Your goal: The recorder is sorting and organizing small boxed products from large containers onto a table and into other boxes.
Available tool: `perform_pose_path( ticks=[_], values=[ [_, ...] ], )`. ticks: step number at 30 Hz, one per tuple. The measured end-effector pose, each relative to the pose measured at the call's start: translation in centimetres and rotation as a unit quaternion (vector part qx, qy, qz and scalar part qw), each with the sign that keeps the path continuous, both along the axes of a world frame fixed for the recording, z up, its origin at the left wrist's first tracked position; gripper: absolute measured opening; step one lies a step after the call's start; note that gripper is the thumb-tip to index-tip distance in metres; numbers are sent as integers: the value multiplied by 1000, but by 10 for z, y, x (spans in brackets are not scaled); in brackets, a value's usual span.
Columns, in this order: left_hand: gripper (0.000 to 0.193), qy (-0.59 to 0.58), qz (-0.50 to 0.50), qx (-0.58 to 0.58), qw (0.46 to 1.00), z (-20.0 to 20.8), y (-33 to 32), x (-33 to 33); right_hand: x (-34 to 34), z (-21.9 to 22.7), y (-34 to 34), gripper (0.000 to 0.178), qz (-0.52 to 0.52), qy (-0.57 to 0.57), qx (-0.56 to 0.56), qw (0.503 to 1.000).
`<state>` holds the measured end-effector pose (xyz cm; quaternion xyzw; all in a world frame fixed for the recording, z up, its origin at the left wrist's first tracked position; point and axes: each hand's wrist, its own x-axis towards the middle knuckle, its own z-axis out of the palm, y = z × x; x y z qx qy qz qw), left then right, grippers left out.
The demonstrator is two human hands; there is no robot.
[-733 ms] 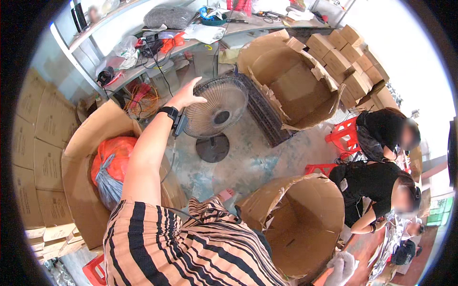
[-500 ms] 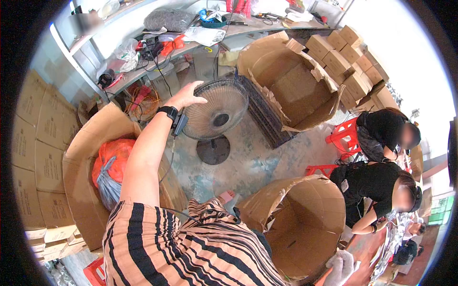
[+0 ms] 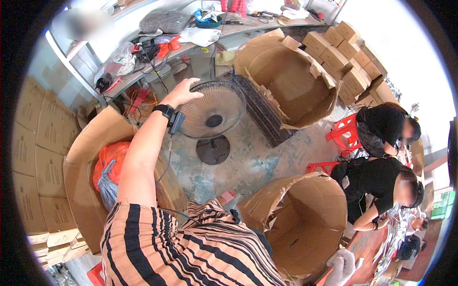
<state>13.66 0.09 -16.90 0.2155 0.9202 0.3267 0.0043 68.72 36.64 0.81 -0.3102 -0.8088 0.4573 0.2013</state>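
My left hand, bare with a black band and a small dark device at the wrist, reaches to the upper left rim of a standing fan. Its thumb and fingers are spread apart. Whether they touch the wire guard is hard to tell. The fan's round dark base rests on the floor. My right hand, in a pale glove, is low on the right, between a large round cardboard bin and the reddish table. Its fingers show only in part, and any hold they have cannot be made out.
Two people in black sit at the right-hand table near red stools. Another torn cardboard bin stands beyond the fan. A cardboard enclosure on the left holds an orange bag. Boxes are stacked at the back right.
My left hand has shifted slightly left. The fan's head has turned or tilted a little left with it, while the base stays in place.
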Motion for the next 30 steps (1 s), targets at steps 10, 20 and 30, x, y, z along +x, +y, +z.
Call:
perform_pose_path(
  ticks=[10, 20, 30],
  values=[
    [15, 222, -141, 275, 925, 175, 116, 129, -12, 78, -44, 21, 146, 233, 124, 953],
    [13, 2, -768, 506, 392, 287, 193, 321, 26, 110, -59, 18, 98, 307, 188, 928],
    [14, -187, -829, 459, 258, 302, 243, 400, 112, 114, -95, 16, -36, 307, 261, 915]
  ],
)
